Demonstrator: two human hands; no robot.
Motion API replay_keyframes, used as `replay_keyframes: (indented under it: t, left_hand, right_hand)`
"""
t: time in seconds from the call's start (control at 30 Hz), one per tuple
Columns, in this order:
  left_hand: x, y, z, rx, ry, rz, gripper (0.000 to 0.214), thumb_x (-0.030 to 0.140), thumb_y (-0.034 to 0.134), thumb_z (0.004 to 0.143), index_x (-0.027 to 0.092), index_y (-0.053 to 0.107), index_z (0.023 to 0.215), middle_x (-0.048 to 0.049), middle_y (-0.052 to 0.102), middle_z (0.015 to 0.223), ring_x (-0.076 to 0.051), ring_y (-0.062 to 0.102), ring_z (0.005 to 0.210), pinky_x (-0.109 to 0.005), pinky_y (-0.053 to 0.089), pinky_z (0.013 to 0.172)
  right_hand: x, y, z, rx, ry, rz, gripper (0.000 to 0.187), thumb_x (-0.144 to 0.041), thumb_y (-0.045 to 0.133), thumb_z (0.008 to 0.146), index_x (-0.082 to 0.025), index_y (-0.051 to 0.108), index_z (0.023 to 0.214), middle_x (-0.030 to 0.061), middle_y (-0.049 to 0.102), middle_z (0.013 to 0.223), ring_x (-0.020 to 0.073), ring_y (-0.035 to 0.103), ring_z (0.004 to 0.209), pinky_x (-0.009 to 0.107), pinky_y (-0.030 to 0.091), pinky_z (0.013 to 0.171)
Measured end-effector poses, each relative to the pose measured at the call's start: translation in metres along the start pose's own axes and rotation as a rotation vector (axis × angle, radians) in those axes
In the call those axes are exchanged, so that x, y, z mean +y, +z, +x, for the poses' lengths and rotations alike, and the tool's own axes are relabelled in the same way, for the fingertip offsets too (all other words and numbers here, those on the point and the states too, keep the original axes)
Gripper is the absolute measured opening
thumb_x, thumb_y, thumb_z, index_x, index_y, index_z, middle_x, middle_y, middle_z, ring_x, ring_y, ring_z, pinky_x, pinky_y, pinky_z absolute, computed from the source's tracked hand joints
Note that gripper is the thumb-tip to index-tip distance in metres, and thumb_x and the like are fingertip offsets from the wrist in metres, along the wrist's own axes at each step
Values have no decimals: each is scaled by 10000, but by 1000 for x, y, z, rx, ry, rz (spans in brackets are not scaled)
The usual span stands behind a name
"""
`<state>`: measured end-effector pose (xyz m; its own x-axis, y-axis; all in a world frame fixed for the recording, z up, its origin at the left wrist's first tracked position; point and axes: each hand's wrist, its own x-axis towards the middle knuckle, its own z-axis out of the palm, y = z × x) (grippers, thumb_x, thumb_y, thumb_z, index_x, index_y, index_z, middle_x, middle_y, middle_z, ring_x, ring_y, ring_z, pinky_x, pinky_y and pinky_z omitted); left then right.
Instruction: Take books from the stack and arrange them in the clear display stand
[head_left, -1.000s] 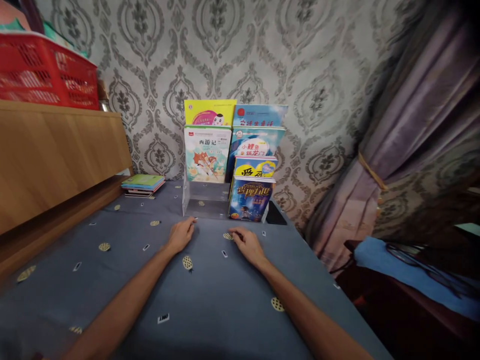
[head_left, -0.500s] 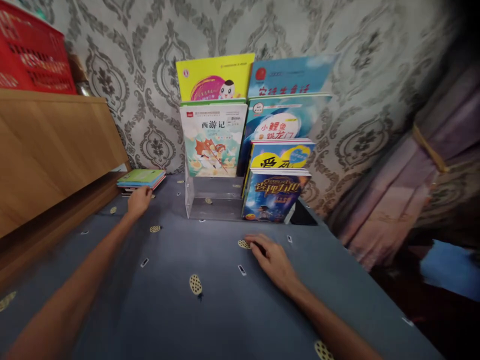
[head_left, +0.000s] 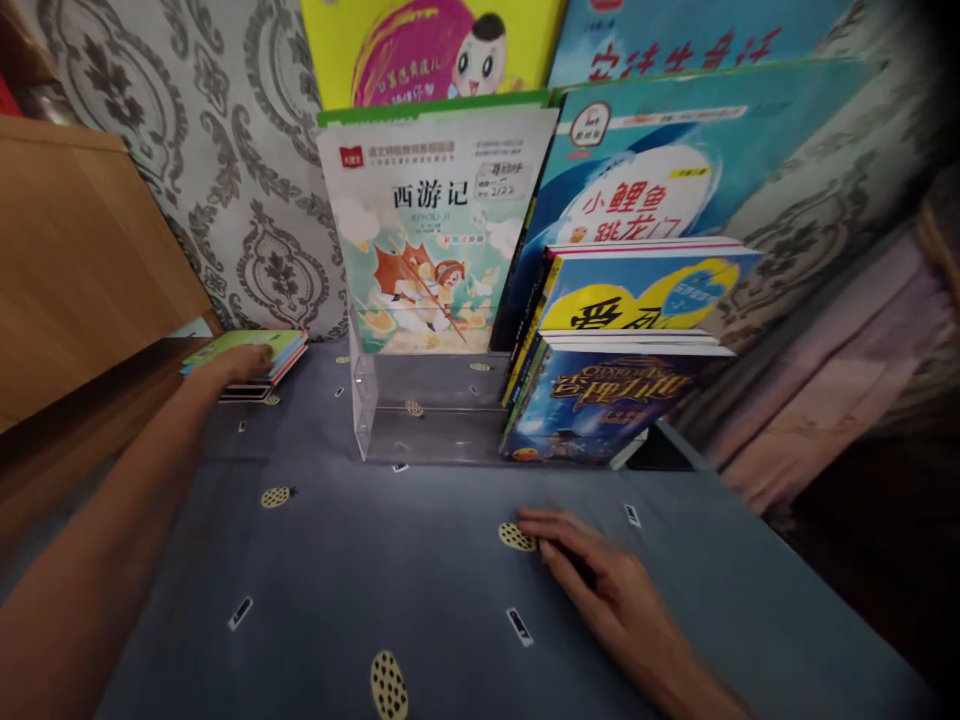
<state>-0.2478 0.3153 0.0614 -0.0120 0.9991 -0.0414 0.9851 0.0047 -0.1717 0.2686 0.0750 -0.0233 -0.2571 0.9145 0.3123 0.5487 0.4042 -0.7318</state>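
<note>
My left hand lies over the front of a small stack of books at the far left. Its fingers bend onto the green top book, but blur hides whether they grip it. My right hand rests on the patterned cloth, fingers stretched out and holding nothing. Between and beyond my hands stands a clear tiered book rack. A white storybook leans in its left column. On its right side stand a blue fantasy book, a yellow-and-blue book and a teal picture book.
A yellow book stands behind the white one. To the left is a wooden cabinet with a ledge by the stack. Patterned wallpaper rises behind, and a pinkish curtain hangs at the right, past the table's edge.
The view has come closer to the rack. My left hand has moved from the stack's front right corner onto its top. My right hand stays on the cloth.
</note>
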Motion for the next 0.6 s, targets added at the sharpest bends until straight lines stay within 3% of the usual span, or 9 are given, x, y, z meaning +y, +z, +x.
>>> replay_keyframes:
  t: [0.13, 0.27, 0.43, 0.6]
  left_hand:
    - [-2, -2, 16, -90, -27, 67, 312, 171, 559, 900, -10, 623, 1147, -182, 707, 1093, -237, 645, 955, -329, 469, 896]
    - [1, -6, 12, -121, -26, 108, 392, 188, 572, 899, -2, 580, 1242, -170, 702, 1116, -240, 639, 982, -365, 465, 922]
    - [2, -11, -17, -136, -26, 154, 380, 216, 604, 850, 79, 647, 1202, -189, 693, 1170, -305, 636, 1079, -381, 459, 938]
    - [-5, -12, -55, -120, -37, 154, 368, 289, 563, 896, 64, 611, 1182, -213, 666, 1176, -312, 636, 1029, -417, 473, 905]
  right_hand:
    - [2, 0, 1, -3, -10, -10, 269, -350, 506, 969, -284, 748, 1068, 77, 751, 1163, 256, 718, 1084, 394, 614, 903]
    - [1, 0, 1, -5, -27, -23, 279, -348, 495, 975, -275, 750, 1061, 92, 750, 1157, 258, 721, 1075, 403, 610, 910]
    - [-1, 0, 1, -10, -71, -21, 279, -309, 493, 963, -248, 744, 1067, 101, 752, 1138, 246, 720, 1065, 391, 601, 913]
    - [-2, 3, 1, -3, -88, 2, 277, -274, 482, 945, -246, 739, 1047, 79, 756, 1109, 236, 725, 1037, 380, 599, 890]
